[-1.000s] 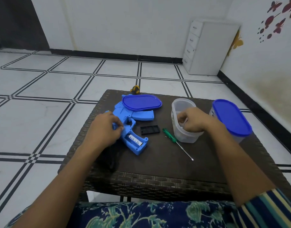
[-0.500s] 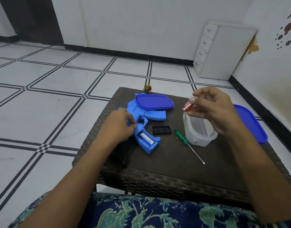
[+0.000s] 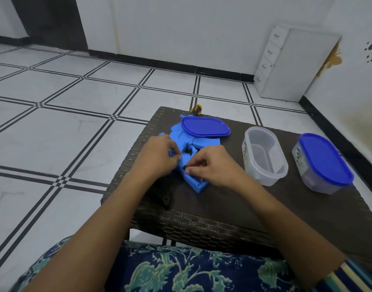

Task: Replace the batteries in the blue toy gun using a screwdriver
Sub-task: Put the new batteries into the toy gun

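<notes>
The blue toy gun [image 3: 179, 132] lies on the dark wicker table [image 3: 233, 209], its grip pointing toward me. My left hand [image 3: 159, 155] grips the gun beside the trigger guard. My right hand [image 3: 212, 165] rests on the grip with its fingers curled over the battery compartment. The battery it carried is hidden under those fingers. The grip's lower end [image 3: 198, 185] sticks out below my right hand. The screwdriver and the black compartment cover are hidden behind my right hand and forearm.
A loose blue lid [image 3: 205, 127] lies across the gun's barrel. An open clear container [image 3: 265, 180] stands right of my hands, and a closed one with a blue lid [image 3: 324, 159] stands farther right. A small yellow-black object [image 3: 196, 109] sits at the table's far edge.
My right hand came down from above the clear container, with the battery, onto the gun's grip. My left hand stayed on the gun. The camera tilted downward.
</notes>
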The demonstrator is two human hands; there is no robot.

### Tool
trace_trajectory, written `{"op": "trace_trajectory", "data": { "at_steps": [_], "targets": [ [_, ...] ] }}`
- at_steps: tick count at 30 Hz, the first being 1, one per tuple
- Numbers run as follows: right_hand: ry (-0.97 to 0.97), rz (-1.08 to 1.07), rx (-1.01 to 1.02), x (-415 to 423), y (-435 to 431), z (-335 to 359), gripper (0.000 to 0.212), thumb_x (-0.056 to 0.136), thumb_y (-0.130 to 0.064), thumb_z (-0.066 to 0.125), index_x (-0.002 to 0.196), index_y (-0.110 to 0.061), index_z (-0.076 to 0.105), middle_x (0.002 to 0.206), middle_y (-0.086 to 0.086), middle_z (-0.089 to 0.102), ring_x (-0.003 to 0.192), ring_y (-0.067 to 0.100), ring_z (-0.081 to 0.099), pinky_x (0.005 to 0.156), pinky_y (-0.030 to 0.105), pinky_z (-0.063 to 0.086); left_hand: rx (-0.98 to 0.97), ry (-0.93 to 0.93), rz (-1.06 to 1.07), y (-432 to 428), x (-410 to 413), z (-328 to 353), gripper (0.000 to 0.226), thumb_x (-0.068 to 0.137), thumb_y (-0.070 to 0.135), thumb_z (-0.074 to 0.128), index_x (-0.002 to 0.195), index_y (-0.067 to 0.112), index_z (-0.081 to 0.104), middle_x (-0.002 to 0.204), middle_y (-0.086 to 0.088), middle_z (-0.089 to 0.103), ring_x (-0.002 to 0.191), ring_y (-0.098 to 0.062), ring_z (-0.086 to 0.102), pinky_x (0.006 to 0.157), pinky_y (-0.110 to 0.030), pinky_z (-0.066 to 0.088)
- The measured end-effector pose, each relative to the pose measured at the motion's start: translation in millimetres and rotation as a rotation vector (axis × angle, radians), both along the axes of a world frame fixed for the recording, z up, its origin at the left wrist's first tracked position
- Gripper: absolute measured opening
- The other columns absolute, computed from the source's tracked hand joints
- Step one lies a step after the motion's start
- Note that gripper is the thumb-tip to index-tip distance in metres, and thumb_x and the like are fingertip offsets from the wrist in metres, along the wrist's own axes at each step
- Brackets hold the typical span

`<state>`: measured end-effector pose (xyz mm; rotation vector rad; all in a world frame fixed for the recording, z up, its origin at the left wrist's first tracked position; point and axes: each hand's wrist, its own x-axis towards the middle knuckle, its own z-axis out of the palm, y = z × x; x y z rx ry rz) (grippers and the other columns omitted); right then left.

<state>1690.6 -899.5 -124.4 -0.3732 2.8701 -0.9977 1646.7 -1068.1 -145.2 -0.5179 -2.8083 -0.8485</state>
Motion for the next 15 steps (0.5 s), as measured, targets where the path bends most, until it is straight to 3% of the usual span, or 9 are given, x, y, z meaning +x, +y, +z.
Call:
{"op": "trace_trajectory", "data": {
  "at_steps": [3, 6, 8, 10, 13, 15],
  "targets": [
    [-0.033, 0.111, 0.131, 0, 0, 2, 0.016, 0.091, -0.02, 0.066, 0.088, -0.009, 0.078, 0.078, 0.01, 0.068, 0.078, 0.026, 0.063, 0.071, 0.036, 0.051, 0.007, -0.007, 0.003, 0, -1, 0, 0.005, 0.077, 0.019, 0.07, 0.079, 0.021, 0.074, 0.088, 0.0, 0.062, 0.082, -0.02, 0.059, 0.072, -0.028, 0.044],
    [-0.063, 0.234, 0.221, 2, 4, 9, 0.017, 0.088, -0.006, 0.057, 0.085, -0.004, 0.074, 0.077, 0.017, 0.061, 0.083, 0.035, 0.056, 0.077, 0.048, 0.047, 0.007, -0.011, 0.008, 1, -1, 0, 0.004, 0.077, 0.02, 0.07, 0.078, 0.022, 0.074, 0.089, 0.0, 0.062, 0.083, -0.021, 0.06, 0.072, -0.029, 0.046],
    [-0.108, 0.254, 0.231, 3, 12, 14, 0.021, 0.087, -0.006, 0.061, 0.102, -0.01, 0.075, 0.09, 0.019, 0.056, 0.091, 0.034, 0.051, 0.082, 0.043, 0.046, 0.003, -0.016, 0.011, 1, -1, 0, 0.004, 0.078, 0.021, 0.07, 0.078, 0.022, 0.074, 0.088, 0.002, 0.059, 0.082, -0.02, 0.06, 0.072, -0.029, 0.046],
    [-0.115, 0.218, 0.222, 2, 24, 17, 0.037, 0.085, -0.012, 0.069, 0.12, -0.023, 0.068, 0.101, 0.009, 0.046, 0.099, 0.021, 0.046, 0.089, 0.029, 0.043, -0.004, -0.019, 0.013, 1, -2, 0, 0.004, 0.079, 0.022, 0.07, 0.08, 0.023, 0.074, 0.087, 0.003, 0.058, 0.081, -0.019, 0.059, 0.071, -0.028, 0.045],
    [-0.111, 0.166, 0.153, 1, 37, 16, 0.038, 0.081, -0.017, 0.077, 0.116, -0.026, 0.068, 0.1, 0.0, 0.044, 0.094, 0.013, 0.049, 0.084, 0.016, 0.043, -0.011, -0.022, 0.018, 0, -3, -1, 0.004, 0.079, 0.023, 0.07, 0.08, 0.024, 0.074, 0.088, 0.004, 0.058, 0.079, -0.017, 0.058, 0.072, -0.027, 0.045],
    [-0.127, 0.129, 0.08, -1, 40, 10, 0.032, 0.076, -0.019, 0.083, 0.106, -0.025, 0.07, 0.099, 0.002, 0.053, 0.089, 0.018, 0.056, 0.08, 0.021, 0.049, -0.008, -0.021, 0.021, 1, -3, -1, 0.004, 0.079, 0.023, 0.07, 0.08, 0.024, 0.074, 0.085, 0.004, 0.055, 0.075, -0.016, 0.058, 0.07, -0.028, 0.046]
  ]
}}
